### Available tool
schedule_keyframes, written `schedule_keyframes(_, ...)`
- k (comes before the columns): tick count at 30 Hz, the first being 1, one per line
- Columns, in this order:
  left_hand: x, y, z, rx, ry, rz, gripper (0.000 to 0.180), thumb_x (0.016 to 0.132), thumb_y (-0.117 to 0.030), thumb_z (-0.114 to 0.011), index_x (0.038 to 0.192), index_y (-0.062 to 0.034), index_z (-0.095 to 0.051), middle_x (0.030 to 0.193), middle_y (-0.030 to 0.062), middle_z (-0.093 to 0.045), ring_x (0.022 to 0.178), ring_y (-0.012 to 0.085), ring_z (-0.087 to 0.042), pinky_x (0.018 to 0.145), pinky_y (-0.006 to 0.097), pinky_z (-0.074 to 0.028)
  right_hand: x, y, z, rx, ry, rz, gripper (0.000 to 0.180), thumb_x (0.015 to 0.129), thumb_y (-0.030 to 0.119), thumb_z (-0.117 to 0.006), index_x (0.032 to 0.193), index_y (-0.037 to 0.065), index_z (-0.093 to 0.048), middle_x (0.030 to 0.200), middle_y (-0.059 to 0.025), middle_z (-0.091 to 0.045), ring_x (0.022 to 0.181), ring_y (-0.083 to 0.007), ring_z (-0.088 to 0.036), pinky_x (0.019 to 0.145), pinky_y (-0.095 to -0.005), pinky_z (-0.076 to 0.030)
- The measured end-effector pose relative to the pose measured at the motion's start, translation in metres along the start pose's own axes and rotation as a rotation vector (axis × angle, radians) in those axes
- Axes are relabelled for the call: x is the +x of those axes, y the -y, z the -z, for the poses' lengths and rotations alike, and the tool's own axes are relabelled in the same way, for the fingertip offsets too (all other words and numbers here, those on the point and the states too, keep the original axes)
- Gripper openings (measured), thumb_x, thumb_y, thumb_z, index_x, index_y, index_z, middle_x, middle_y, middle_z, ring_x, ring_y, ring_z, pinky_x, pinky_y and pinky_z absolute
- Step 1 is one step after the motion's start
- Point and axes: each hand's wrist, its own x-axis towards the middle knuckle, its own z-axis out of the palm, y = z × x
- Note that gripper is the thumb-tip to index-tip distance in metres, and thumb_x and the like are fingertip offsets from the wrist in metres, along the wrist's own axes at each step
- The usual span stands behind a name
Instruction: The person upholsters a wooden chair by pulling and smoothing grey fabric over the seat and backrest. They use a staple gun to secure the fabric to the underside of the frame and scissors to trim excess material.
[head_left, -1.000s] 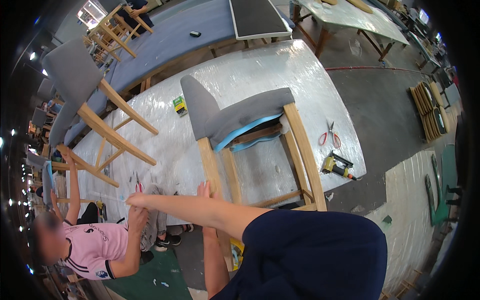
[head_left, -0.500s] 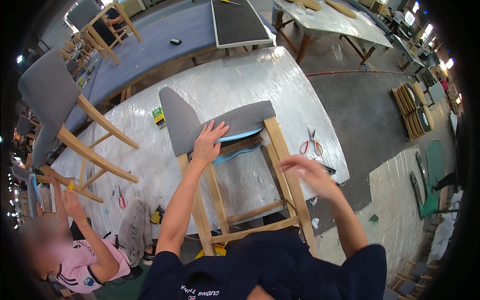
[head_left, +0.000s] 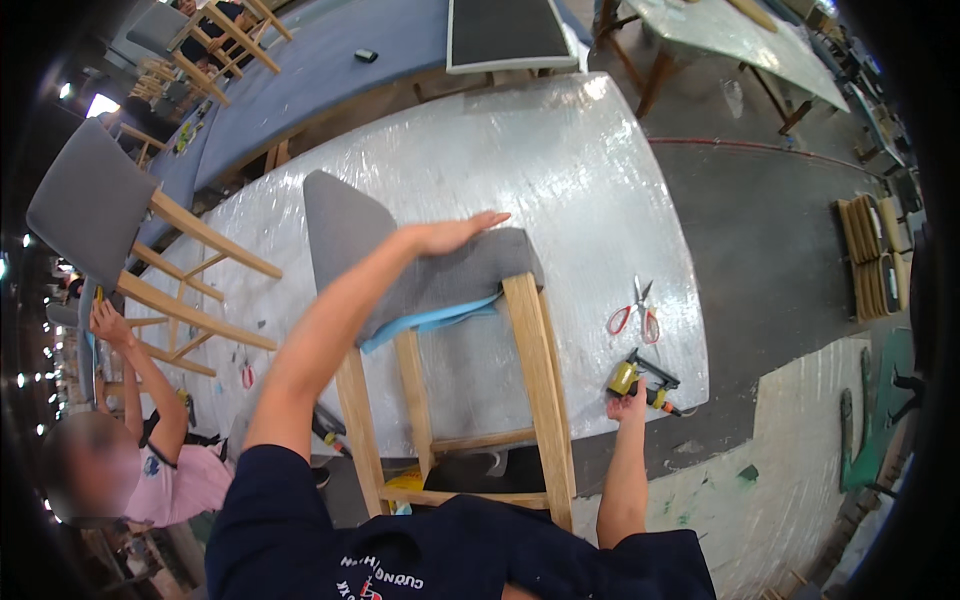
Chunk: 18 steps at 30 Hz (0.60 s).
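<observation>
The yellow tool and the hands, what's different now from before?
The right hand reached right and took hold of the yellow nail gun. The left hand moved away from the blue edging, farther over the grey seat. The red-handled scissors stayed on the table.

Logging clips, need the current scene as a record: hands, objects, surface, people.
left hand: laid over the gray seat, fingers extended
right hand: at the yellow-and-black power tool; grip unclear
chair: wooden legs toward wearer, light blue strip at seat edge
scissors: red-handled, on table, beyond tool
table: shiny covering
co-worker: pink shirt, at left
</observation>
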Motion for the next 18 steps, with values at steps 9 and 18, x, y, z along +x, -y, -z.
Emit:
schedule_keyframes(9,0.012,0.012,0.006,-0.107,0.145,0.343,0.065,0.115,-0.052,-0.024,0.166,-0.0144,-0.039,0.173,0.0063,-0.032,0.161,0.025,-0.028,0.133,0.04,-0.018,-0.055,0.023,-0.023,0.461,0.615,-0.053,0.05,0.093,0.037,-0.076,0.129,0.005,-0.064,0.126,-0.0149,-0.067,0.102,-0.0291,-0.069,0.065,-0.0322,-0.062)
schedule_keyframes(18,-0.029,0.014,-0.025,0.006,-0.108,-0.215,0.055,0.115,-0.042,-0.026,0.166,-0.0238,-0.038,0.168,0.0102,-0.042,0.153,0.0321,-0.042,0.128,0.041,-0.03,-0.257,0.023,0.008,0.23,0.813,0.322,0.055,0.101,0.035,-0.065,0.147,0.007,-0.053,0.138,-0.012,-0.064,0.109,-0.0285,-0.069,0.082,-0.0362,-0.065)
